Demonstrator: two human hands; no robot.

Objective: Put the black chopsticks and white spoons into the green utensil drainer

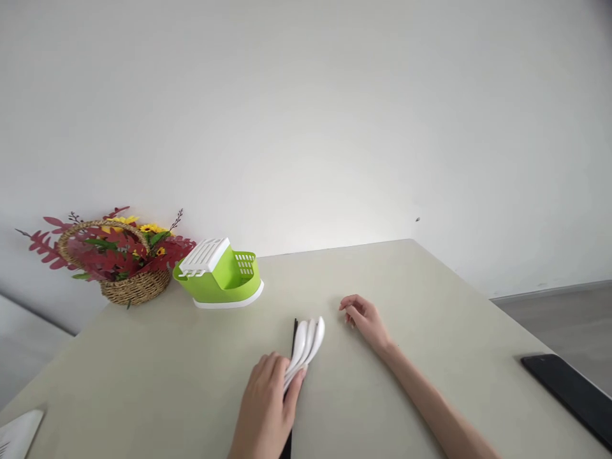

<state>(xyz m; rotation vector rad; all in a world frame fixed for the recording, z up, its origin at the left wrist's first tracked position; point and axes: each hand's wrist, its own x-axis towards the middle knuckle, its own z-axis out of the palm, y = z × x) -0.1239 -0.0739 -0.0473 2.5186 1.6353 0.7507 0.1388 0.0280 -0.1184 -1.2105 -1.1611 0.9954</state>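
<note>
Several white spoons lie bunched together, bowls pointing away from me. My left hand is closed around their handles, thumb on the right side, low over the table. Thin black sticks, which look like chopsticks, run alongside and under the spoons; their other end shows below my wrist. Whether my fingers grip the sticks too, I cannot tell. To the right of the spoon bowls, my right hand rests on the table. Its fingers are loosely bent and apart, and nothing is in them.
A green and white utensil holder stands at the back left. Beside it is a wicker basket of red and yellow artificial flowers. A black phone lies at the right edge, and part of a white object shows lower left. A wall borders the table's back.
</note>
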